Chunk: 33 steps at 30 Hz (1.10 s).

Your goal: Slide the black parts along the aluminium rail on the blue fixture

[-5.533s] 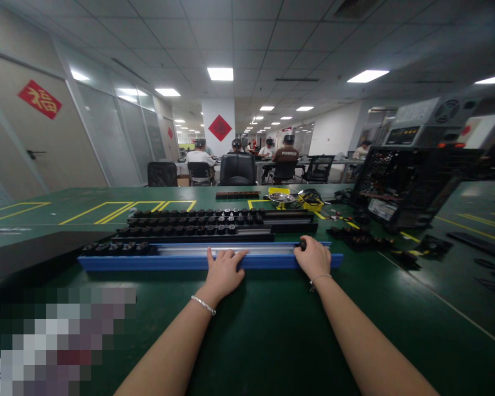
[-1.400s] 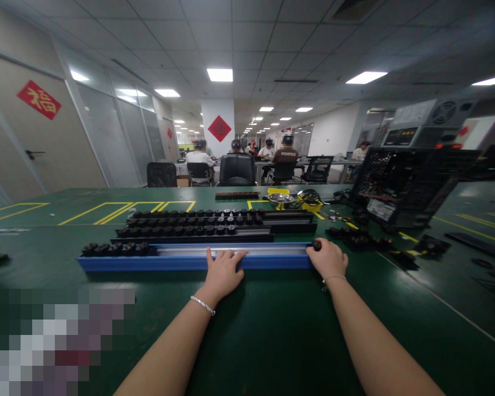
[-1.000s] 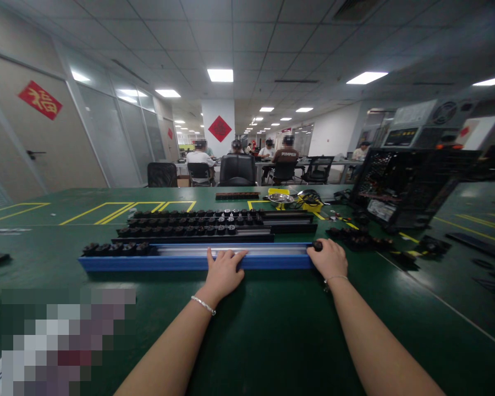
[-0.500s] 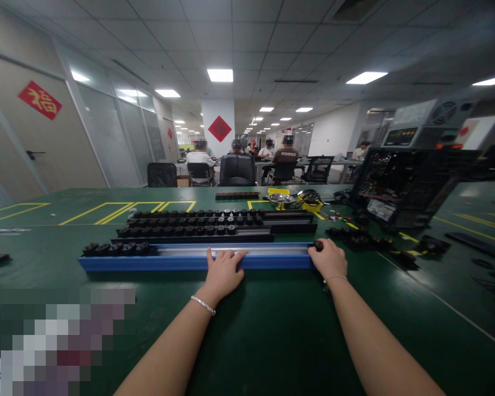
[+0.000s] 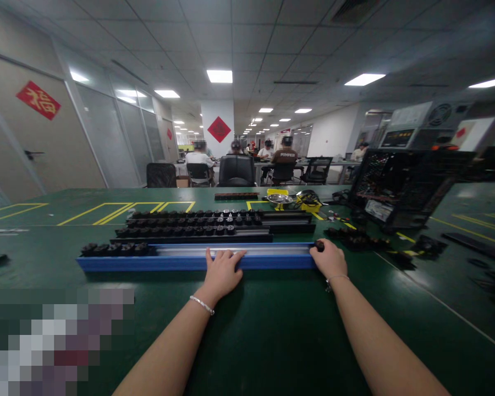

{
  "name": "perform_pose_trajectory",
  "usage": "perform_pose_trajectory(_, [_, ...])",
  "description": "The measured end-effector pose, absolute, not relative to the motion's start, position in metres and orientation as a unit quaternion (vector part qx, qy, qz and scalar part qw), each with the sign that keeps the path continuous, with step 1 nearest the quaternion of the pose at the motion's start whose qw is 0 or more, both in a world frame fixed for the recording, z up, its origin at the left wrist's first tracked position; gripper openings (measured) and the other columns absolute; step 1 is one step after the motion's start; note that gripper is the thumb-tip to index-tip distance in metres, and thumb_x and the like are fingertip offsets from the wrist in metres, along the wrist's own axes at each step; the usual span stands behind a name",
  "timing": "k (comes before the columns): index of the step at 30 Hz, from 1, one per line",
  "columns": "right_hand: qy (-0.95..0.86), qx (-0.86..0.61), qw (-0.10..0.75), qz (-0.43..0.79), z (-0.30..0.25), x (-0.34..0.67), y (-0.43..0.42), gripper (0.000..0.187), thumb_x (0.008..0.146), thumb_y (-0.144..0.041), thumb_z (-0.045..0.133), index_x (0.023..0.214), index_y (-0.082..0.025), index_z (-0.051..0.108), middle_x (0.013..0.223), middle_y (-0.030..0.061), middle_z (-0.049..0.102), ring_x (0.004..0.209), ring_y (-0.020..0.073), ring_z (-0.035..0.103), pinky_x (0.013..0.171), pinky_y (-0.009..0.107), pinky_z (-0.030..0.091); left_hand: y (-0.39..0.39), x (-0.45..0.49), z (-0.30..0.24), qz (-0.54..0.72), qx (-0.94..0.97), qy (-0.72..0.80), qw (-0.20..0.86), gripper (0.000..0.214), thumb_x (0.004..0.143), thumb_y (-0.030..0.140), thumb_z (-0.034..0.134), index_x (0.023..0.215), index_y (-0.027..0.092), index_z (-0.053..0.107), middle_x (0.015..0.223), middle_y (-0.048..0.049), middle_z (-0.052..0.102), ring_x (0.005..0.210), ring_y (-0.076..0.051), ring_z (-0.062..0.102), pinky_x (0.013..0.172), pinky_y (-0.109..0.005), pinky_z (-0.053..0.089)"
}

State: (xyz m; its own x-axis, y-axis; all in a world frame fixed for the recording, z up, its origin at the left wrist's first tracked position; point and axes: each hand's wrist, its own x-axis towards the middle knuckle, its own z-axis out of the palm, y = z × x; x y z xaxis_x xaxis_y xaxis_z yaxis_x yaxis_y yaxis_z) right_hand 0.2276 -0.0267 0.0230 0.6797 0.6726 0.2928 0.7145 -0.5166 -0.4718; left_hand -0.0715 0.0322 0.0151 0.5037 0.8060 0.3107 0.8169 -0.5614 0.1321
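Observation:
A long blue rail (image 5: 190, 263) with a silvery inner channel lies across the table before me. Several black socket-like modules (image 5: 113, 249) sit in its left end. My left hand (image 5: 224, 269) rests on the rail's middle, fingers spread over the channel and near edge. At the right end, my right hand (image 5: 330, 258) has its fingers closed round a small round black module (image 5: 319, 246). Whether that module sits in the channel or just beyond its end, I cannot tell. Behind lie black rails (image 5: 253, 238) carrying rows of similar modules.
On the right stands an opened computer case (image 5: 396, 192) with a power supply (image 5: 412, 124) on top. Loose black parts (image 5: 358, 240) lie before it. A metal bowl (image 5: 279, 199) sits behind the rails. Chairs (image 5: 236, 170) and seated people are beyond the green table (image 5: 272, 330).
Both hands keep nearly the same places on the rail. The right hand has shifted very slightly to the right, the round black module still in its fingers.

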Motion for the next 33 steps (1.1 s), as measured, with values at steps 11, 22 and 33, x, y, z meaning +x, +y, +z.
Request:
perform_pose_trajectory(11, [-0.373,-0.867,0.318,-0.088,0.012,0.226,-0.023,0.044,0.075,-0.037,0.044,0.113,-0.021,0.059,0.132,0.0100,0.047,0.118,0.0297,0.040,0.094,0.043,0.037,0.032,-0.072,0.014,-0.182,-0.866,-0.466,0.013,0.049,0.080,0.033,0.047,0.129,0.042,0.042,0.107,-0.0005,0.059,0.110,-0.023,0.047,0.106,-0.064,0.000])
perform_pose_trajectory(22, [-0.397,-0.856,0.318,-0.090,0.006,0.239,-0.019,0.040,0.073,-0.036,0.045,0.105,-0.018,0.060,0.108,0.0096,0.061,0.104,0.0244,0.051,0.092,0.036,0.036,0.032,-0.071,0.015,-0.166,-0.867,-0.470,0.019,0.051,0.081,0.033,0.046,0.130,0.042,0.040,0.109,-0.0006,0.058,0.112,-0.023,0.047,0.106,-0.065,0.001])
perform_pose_trajectory(33, [-0.412,-0.851,0.309,-0.104,0.007,0.239,-0.018,0.042,0.074,-0.033,0.043,0.109,-0.016,0.059,0.113,0.0104,0.061,0.105,0.0239,0.052,0.093,0.036,0.035,0.031,-0.070,0.014,-0.167,-0.864,-0.475,0.027,0.050,0.081,0.034,0.047,0.130,0.043,0.041,0.109,-0.0003,0.059,0.110,-0.023,0.048,0.106,-0.064,0.002])
